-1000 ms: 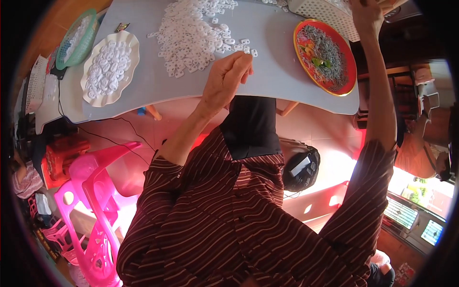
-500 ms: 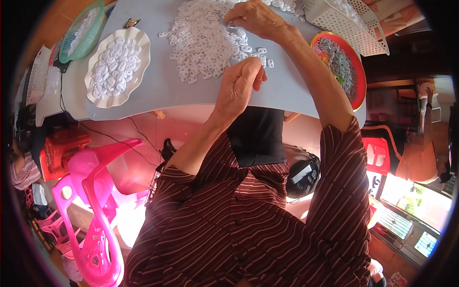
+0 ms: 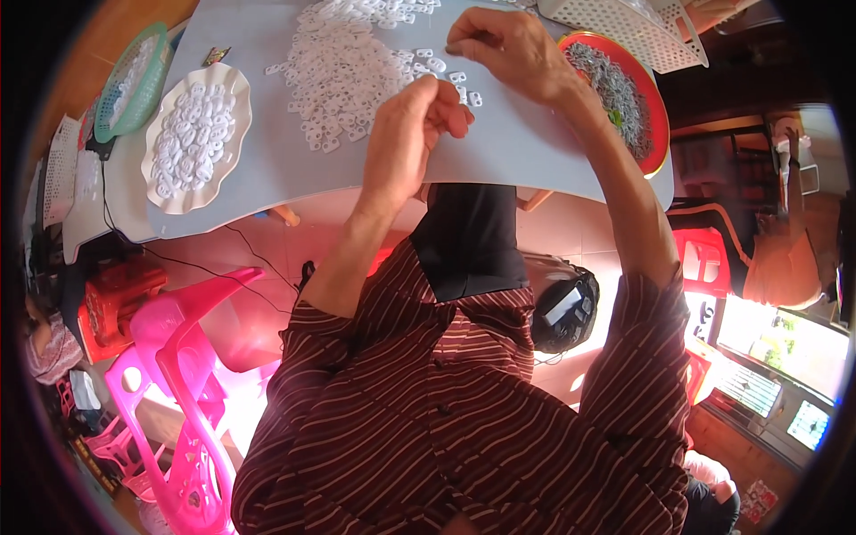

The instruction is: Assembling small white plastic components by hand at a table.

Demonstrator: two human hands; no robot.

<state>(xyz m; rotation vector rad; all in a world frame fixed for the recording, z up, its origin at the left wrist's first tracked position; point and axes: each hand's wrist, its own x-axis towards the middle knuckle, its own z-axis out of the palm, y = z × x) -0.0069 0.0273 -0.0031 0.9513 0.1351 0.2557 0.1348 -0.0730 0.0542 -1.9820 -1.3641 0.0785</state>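
My left hand (image 3: 406,134) hovers over the near part of the grey table (image 3: 276,165), its fingers curled in; whether anything is inside them is hidden. To the right and farther off, my right hand (image 3: 517,58) is pinched at thumb and forefinger; what lies between the tips is too small to make out. Beyond the left hand spreads a heap of small white plastic pieces with holes (image 3: 348,76). A few loose white pieces (image 3: 459,89) lie between the two hands. Near my right wrist is a red round tray (image 3: 658,134) with many small grey metal-looking parts.
A scalloped cream plate (image 3: 234,147) of white rounded pieces stands on the left. Farther left is a green basket (image 3: 160,80), and a small packet (image 3: 216,56) lies nearby. At the far right stands a white perforated basket (image 3: 624,40). A pink plastic chair (image 3: 169,357) is below left.
My right hand has drawn back from the far heap toward the red tray side. My left hand has loosened from a tight fist to curled fingers. The whole view has shifted slightly.
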